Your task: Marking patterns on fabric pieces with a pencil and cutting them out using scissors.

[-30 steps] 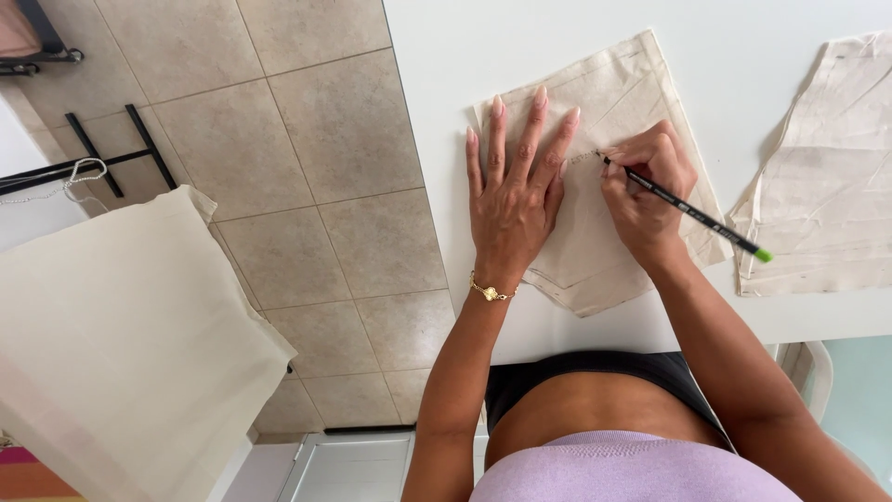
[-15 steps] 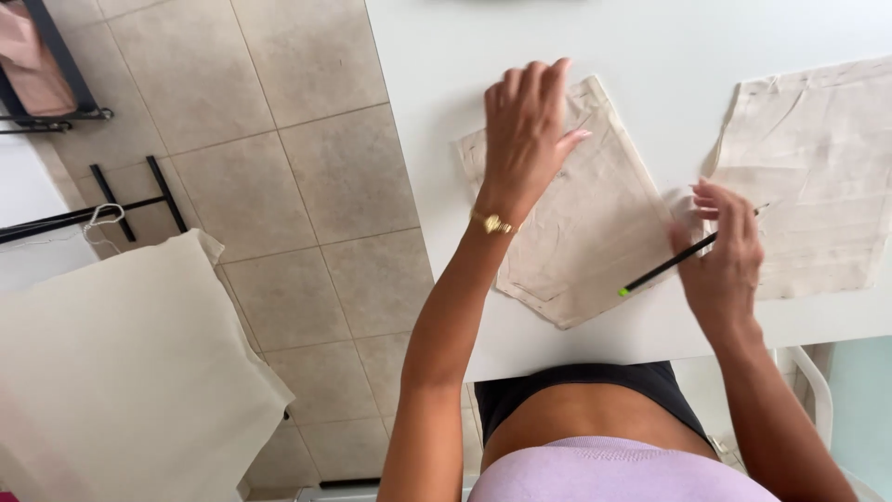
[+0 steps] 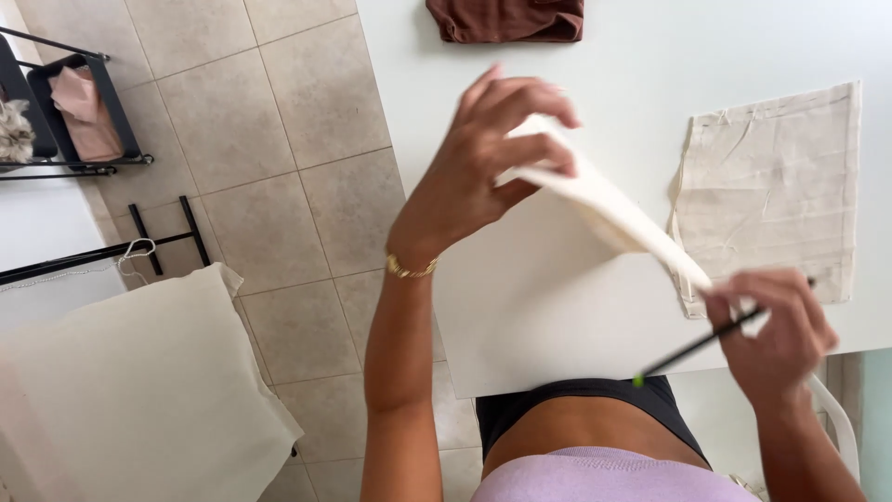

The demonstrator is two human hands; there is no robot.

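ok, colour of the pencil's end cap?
Green, on the black pencil in the right hand; head view.

cream cloth piece (image 3: 604, 200) | black pencil (image 3: 706, 342), green tip | brown fabric (image 3: 506, 19) | white table (image 3: 641, 56)

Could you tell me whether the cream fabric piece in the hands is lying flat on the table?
No, lifted. The left hand and right hand hold the cream fabric piece above the white table.

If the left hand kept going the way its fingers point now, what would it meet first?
The left hand, gripping the lifted cream cloth, points right across the white table. Probably the flat cloth piece comes first, though the height above the table is unclear.
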